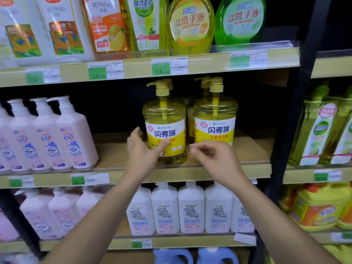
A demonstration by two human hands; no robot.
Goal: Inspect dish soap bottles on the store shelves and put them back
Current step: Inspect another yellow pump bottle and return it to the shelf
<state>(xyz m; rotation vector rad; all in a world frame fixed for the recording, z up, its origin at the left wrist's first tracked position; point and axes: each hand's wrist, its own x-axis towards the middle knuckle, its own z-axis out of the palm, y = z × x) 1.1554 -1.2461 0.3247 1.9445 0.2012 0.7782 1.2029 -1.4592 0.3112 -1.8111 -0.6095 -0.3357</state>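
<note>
Two yellow pump bottles of dish soap stand upright on the middle shelf. My left hand is spread around the lower left side of the left bottle. Its thumb lies on the front label, and its fingers reach past the bottle's left edge with a small gap. My right hand hovers in front of the base of the right bottle, fingers loosely curled and holding nothing. Another yellow pump bottle stands behind these two, mostly hidden.
Pink pump bottles fill the same shelf to the left, with a bare gap between them and the yellow ones. Hand wash bottles stand on the shelf above, white baby bottles below, green bottles in the right bay.
</note>
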